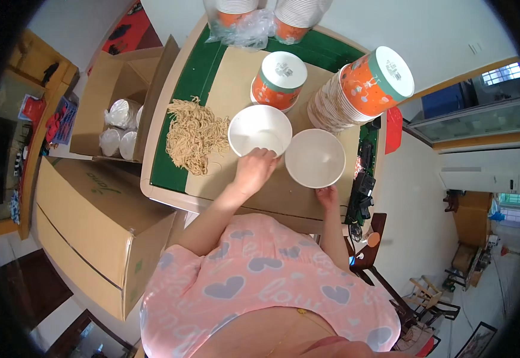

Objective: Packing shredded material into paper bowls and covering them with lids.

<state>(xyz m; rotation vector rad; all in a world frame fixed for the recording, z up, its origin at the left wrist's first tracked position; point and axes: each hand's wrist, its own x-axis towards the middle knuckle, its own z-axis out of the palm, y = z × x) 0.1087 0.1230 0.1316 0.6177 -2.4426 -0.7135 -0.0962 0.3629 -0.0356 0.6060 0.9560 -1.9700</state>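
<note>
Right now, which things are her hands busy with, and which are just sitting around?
In use: left hand on the left white bowl; right hand at the right white bowl; noodle pile.
Lying about: upside-down orange cup, cup stack, cardboard boxes.

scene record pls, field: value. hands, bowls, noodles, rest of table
left hand: on the near rim of the left bowl, fingers curled over the edge
right hand: at the near edge of the right bowl
bowls: two, white, open, side by side, no noodles seen inside
noodles: loose pile left of the left bowl
cup: orange, upside down, behind the bowls
cup stack: lying on its side, right rear
table: green top, brown sheet over it
box: open, left of the table
</note>
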